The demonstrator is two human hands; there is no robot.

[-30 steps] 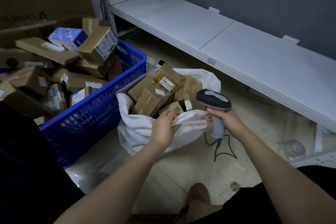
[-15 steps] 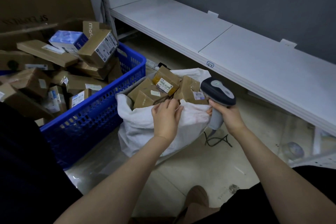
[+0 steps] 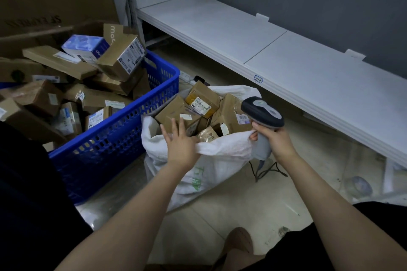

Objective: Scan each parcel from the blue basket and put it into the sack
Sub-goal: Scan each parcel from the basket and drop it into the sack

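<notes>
Sack (image 3: 220, 160): on the floor directly before us, mouth open, near rim sagging. Left hand (image 3: 180, 145): fingers spread and straight, palm over the near rim, fingertips towards the brown parcels (image 3: 202, 103) inside. It holds nothing. Right hand (image 3: 275, 141): curled round the grip of the scanner (image 3: 262, 112), head aimed left across the mouth. Its lower fingers touch the rim at the right; we cannot tell whether they pinch it. Contents reach almost to the rim and lie at odd angles.

Judgement: no parcel in hand, so the step is fetching the next one. Blue basket (image 3: 123, 138) sits just left of the sack, apparently touching it, heaped with boxes (image 3: 119, 59), labels facing all ways.

Note for the step: we should take a top box whose barcode shows, turn that face flat to the scanner and hold it steady. Then we set it into a gap; the crowded sack could spill.

Beyond: white shelf (image 3: 297, 68) along the wall.
</notes>
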